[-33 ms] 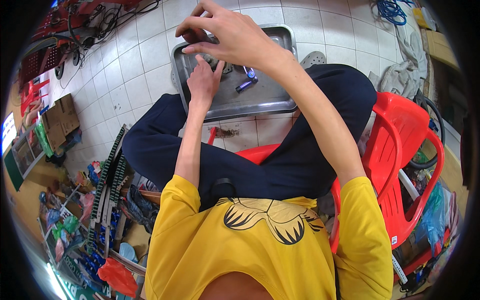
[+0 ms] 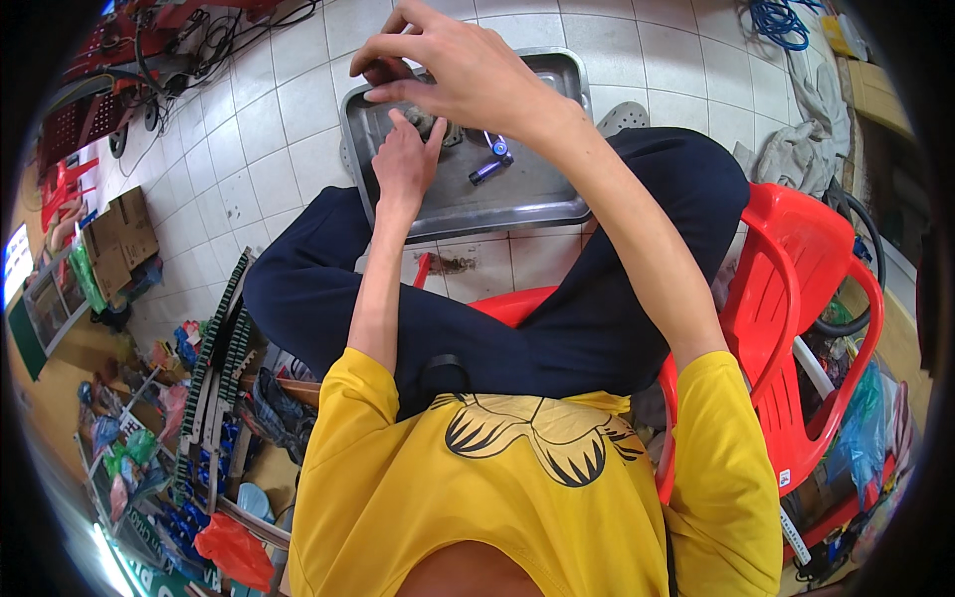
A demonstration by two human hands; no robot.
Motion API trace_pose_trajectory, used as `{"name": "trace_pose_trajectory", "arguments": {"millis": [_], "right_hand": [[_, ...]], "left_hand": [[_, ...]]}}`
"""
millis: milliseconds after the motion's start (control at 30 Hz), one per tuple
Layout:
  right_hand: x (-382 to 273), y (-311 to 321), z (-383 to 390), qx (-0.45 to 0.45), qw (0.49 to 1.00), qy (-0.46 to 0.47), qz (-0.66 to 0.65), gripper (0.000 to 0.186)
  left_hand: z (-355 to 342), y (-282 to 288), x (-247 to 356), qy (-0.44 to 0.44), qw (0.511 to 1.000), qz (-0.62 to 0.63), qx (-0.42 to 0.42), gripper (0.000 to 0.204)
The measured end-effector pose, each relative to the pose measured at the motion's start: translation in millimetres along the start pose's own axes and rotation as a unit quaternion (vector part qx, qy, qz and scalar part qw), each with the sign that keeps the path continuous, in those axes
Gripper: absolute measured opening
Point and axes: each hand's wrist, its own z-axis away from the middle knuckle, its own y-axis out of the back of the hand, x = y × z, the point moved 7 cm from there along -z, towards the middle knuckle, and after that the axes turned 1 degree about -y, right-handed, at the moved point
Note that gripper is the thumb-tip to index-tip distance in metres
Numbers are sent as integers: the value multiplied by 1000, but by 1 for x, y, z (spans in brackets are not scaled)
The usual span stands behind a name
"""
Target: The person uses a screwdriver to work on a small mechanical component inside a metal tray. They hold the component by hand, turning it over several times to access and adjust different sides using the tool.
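Observation:
A shallow grey metal tray stands on the floor in front of my legs. In its left half lies a greyish metal part, mostly covered by my hands. My left hand reaches up to its near side, thumb and index finger on either side of the part. Over the tray's far left, my right hand is bent at the wrist, its fingers curved and its thumb held apart from them. Nothing shows in the right hand, though its inner fingers are partly hidden. Beside the part lie a couple of small blue-and-purple cylinders.
Red plastic chairs stand at my right, a grey cloth beyond them. Blue cord lies coiled at the far right. At my left are long green-edged strips, a cardboard box and red machinery with black cables. A grey clog sits beside the tray.

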Motion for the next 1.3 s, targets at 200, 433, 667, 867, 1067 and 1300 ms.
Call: {"name": "trace_pose_trajectory", "arguments": {"millis": [200,433,667,867,1067,1300], "right_hand": [[3,-3,-3,2,1000,-5,21,21],[1,-2,-3,-27,999,-4,22,20],[4,-11,1,-16,1000,0,24,29],[-3,3,0,33,996,42,72,25],[-2,-3,-3,-3,998,34,60,26],[-8,-4,-3,13,998,56,31,17]], "left_hand": [[1,-1,0,-5,1000,-2,10,93],[2,0,3,1,1000,-7,4,92],[0,0,-1,-4,1000,11,-8,90],[0,1,0,3,1000,17,-4,87],[1,1,5,0,1000,22,-4,85],[5,3,6,-7,999,46,19,54]]}}
